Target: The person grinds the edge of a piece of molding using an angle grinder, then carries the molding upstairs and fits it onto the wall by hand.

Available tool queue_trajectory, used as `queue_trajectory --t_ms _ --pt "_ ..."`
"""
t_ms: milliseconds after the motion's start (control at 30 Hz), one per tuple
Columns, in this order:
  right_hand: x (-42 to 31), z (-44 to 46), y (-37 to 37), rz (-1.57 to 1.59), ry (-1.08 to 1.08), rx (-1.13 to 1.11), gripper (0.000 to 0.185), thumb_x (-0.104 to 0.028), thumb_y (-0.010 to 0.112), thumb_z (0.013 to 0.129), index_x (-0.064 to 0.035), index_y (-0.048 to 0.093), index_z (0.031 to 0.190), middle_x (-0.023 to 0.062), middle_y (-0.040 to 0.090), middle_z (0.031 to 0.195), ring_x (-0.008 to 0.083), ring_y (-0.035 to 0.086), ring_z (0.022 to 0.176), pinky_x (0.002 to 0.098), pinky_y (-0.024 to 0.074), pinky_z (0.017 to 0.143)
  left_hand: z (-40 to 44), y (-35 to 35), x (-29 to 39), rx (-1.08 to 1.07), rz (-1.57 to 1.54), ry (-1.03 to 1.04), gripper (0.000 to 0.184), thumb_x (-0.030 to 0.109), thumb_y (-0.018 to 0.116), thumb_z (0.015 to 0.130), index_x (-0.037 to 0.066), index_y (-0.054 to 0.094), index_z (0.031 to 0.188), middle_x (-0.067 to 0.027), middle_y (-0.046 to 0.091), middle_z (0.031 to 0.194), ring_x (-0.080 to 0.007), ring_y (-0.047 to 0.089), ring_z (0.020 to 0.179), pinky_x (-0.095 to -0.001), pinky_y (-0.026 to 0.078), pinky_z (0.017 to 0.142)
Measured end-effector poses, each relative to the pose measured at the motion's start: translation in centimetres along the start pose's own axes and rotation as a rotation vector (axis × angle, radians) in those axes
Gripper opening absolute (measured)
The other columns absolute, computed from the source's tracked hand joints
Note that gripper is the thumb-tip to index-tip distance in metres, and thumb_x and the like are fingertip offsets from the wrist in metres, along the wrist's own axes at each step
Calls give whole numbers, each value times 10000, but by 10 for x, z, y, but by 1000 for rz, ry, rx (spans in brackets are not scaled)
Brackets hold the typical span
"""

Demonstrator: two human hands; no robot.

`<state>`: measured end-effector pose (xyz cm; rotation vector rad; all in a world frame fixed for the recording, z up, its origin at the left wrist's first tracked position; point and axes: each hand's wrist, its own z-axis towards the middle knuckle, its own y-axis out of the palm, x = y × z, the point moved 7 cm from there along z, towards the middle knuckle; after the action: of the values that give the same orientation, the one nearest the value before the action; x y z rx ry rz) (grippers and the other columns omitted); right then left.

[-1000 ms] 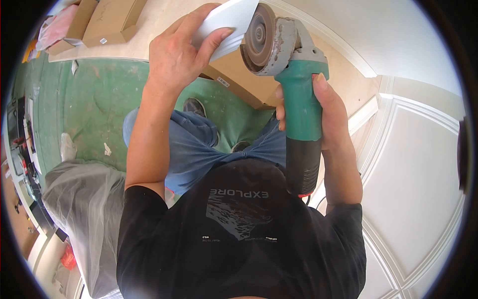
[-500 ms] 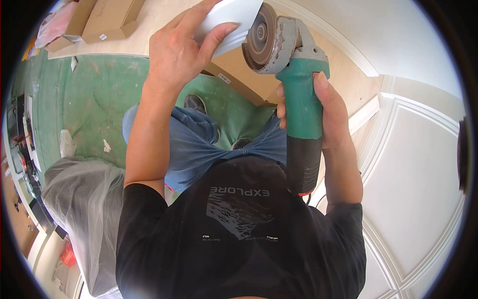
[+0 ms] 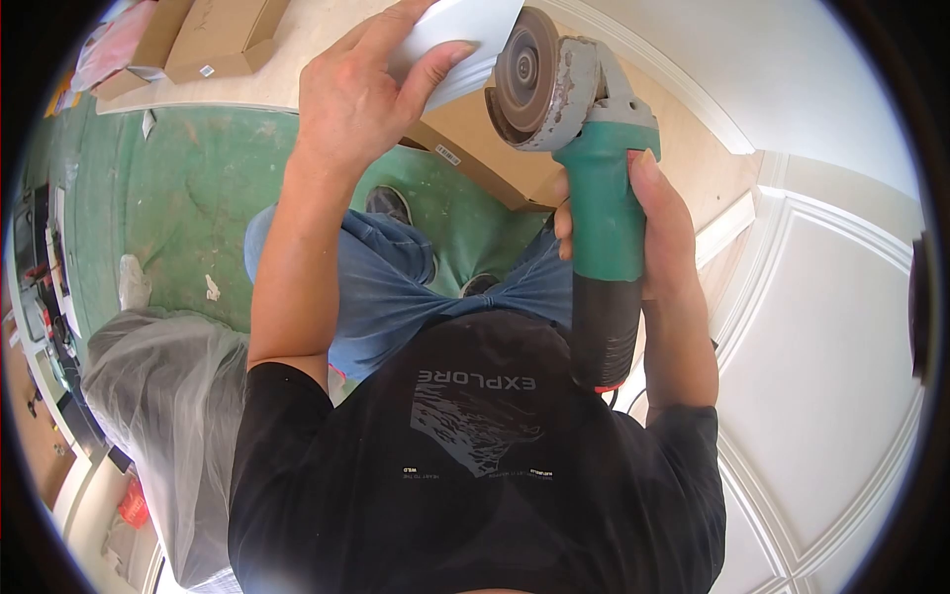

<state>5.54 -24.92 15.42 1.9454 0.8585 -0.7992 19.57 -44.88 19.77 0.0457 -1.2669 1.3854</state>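
My left hand [image 3: 361, 104] is closed round a white moulding strip [image 3: 460, 49], thumb on its near face; the strip runs out of the top of the view. My right hand [image 3: 658, 213] grips a green and black angle grinder [image 3: 609, 203] by its body, with the thumb on the red switch. The grinder's worn grey guard [image 3: 574, 94] half surrounds a brown disc [image 3: 524, 64]. Beside the disc lies the strip's right end, very close to the disc edge; whether they touch I cannot tell.
Below the grinder head a long cardboard box [image 3: 495, 163] lies on the floor. Open cardboard boxes [image 3: 223, 45] stand at the upper left. Green sheeting [image 3: 198, 198] covers the floor. Plastic film drapes a bulky object [image 3: 168, 396] at my left; a white panelled wall [image 3: 821, 376] rises at my right.
The grinder has shifted slightly right and down, its disc turning a little more toward the camera. The left hand and the strip have hardly moved.
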Motion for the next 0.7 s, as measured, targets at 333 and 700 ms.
queue_trajectory --t_ms 333,700 --pt "-5 -4 5 -22 -12 5 690 -563 597 993 48 513 1302 169 662 1030 239 714 789 352 628 648 1 0 -2 20 -59 51 407 214 775 930 49 660 1284 -223 737 1041 -333 749 954 -379 575 795" --pt "2 -3 3 -65 14 6 737 -594 628 962 48 513 1306 170 661 1041 234 712 789 348 624 648 0 -3 -4 31 -2 42 416 231 769 934 32 656 1282 -232 735 1036 -347 750 939 -391 579 781"
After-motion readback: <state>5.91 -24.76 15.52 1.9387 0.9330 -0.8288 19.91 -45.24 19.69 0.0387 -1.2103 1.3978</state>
